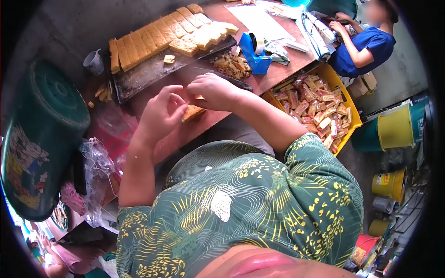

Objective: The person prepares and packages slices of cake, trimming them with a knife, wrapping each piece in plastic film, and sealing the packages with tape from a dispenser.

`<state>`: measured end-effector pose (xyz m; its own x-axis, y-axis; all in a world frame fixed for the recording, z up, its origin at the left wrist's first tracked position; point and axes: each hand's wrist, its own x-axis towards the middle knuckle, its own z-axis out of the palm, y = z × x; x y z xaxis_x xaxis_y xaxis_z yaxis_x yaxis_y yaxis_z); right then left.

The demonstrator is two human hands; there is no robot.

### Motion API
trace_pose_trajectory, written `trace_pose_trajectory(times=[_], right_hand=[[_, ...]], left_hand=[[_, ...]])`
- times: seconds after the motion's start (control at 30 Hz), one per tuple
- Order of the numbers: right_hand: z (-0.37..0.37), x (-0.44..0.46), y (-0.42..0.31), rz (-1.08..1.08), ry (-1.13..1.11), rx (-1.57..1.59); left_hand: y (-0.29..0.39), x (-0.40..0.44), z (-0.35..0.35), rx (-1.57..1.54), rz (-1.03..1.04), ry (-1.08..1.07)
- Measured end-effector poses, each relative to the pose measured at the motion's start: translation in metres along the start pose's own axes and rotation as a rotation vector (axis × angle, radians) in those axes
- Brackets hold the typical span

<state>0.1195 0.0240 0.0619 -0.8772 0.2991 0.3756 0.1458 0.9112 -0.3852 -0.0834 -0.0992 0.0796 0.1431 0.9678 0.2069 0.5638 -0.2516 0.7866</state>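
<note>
Over the table's front edge, my left hand (162, 111) curves its fingers round one side of a piece of yellow cake (192, 112). Beside it my right hand (211, 90) has its fingers bent together above the same piece; whatever they pinch is too small to make out. Just beyond both hands lies a dark tray (139, 83) with rows of sliced cake (148, 41) and one small loose bit (169, 59). Crumbled scraps (232, 64) lie right of the tray, next to a blue tape dispenser (255, 54).
A yellow crate (354, 116) of wrapped pieces stands at the right. Behind it is a person in a blue shirt (366, 51). A big green tub (46, 129) and a white cup (94, 62) are at the left. Yellow buckets (395, 132) stand far right.
</note>
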Motion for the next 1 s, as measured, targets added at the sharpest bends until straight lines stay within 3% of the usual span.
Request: trace_pose_trajectory(times=[0.1,0.17,0.33,0.43,0.53,0.77,0.87,0.97,1.0], right_hand=[[0.01,-0.001,-0.007,0.147,0.055,0.134],[0.025,-0.011,0.008,0.072,0.079,0.05],[0.032,-0.024,0.013,0.085,0.031,0.092],[0.032,-0.024,0.01,0.053,0.059,0.021],[0.037,-0.03,0.013,0.093,0.08,0.062],[0.042,-0.042,0.014,0.397,0.17,0.33],[0.043,-0.046,0.016,0.683,0.184,0.632],[0.057,-0.054,0.032,0.632,0.287,0.909],[0.058,-0.056,0.039,0.597,0.214,0.878]], left_hand=[[-0.013,-0.004,0.011,0.327,0.183,0.116],[-0.021,-0.007,0.015,0.493,0.201,0.173],[-0.021,-0.01,0.027,0.22,0.092,0.188],[-0.046,-0.01,0.038,0.399,0.108,0.166],[-0.043,-0.014,0.043,0.364,0.085,0.233],[-0.042,-0.028,0.041,0.393,0.005,0.287],[-0.047,-0.03,0.042,-0.069,-0.3,0.354],[-0.103,-0.031,0.053,-0.582,-0.286,0.379],[-0.101,-0.031,0.048,-0.576,-0.31,0.304]])
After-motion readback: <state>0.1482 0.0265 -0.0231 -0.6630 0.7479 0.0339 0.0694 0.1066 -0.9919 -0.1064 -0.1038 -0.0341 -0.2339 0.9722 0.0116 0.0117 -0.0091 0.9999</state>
